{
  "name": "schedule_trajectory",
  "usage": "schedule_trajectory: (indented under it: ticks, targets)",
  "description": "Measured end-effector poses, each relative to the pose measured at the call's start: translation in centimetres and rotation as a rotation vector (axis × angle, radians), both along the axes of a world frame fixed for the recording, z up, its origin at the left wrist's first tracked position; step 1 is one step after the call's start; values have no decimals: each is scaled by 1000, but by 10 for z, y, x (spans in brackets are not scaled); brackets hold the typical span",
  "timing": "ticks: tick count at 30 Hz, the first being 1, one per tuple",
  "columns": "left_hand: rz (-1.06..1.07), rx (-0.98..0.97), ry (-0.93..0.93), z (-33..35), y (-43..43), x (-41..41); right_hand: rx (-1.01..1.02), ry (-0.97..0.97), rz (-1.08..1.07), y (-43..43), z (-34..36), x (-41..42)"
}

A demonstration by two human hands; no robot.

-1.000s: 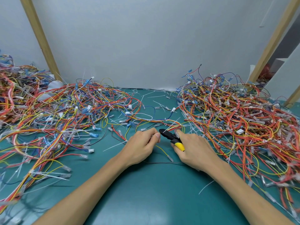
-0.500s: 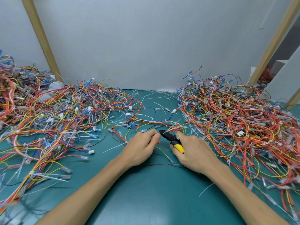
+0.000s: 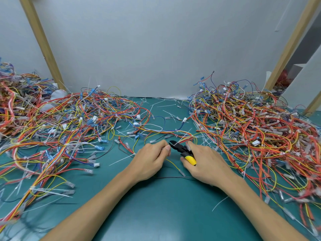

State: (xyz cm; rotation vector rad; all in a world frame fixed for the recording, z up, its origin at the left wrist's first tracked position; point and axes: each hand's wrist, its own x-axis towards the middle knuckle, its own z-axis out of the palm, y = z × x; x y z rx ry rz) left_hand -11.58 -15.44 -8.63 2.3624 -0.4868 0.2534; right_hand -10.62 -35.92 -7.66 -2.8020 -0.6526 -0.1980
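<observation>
Grips: our right grip (image 3: 206,164) was curled round the yellow handle of the cutters (image 3: 180,148); our left grip (image 3: 149,160) was curled too, thumb and forefinger pinching the yellow wire (image 3: 173,165).
Open room: bare green table (image 3: 156,209) lay under and between our forearms, narrowing past the grips into a lane toward the wall (image 3: 156,49).
Edges: the left heap (image 3: 60,129) and the right heap (image 3: 257,136) of wiring hemmed that lane. The right heap lay just beside our right grip, and a few strands bridged both heaps just beyond the cutters.
Cutters: the black nose pointed up and left, its tip just beside our left thumb; we could not tell whether the blades were parted.
Yellow wire: it ran out from under our left grip toward us, across the table between both wrists, ending in a clear sleeve.
Counts: two grips, one pair of cutters, two heaps, three wooden posts (image 3: 41,44); loose wires and cut ties were too many for us to count.
</observation>
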Motion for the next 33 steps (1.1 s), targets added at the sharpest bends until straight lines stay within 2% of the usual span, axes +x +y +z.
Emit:
schedule_trajectory:
  ticks: [11,21,33]
  targets:
    - [0,2,-9,0,0,-1,-75,-42,-5,-1,-2,2]
    - [-4,-66,-59,1,1,-2,115,-100,-16,4,-2,-5]
    - [-7,-71,-90,-1,-4,-3,82,-87,-6,3,-1,-4]
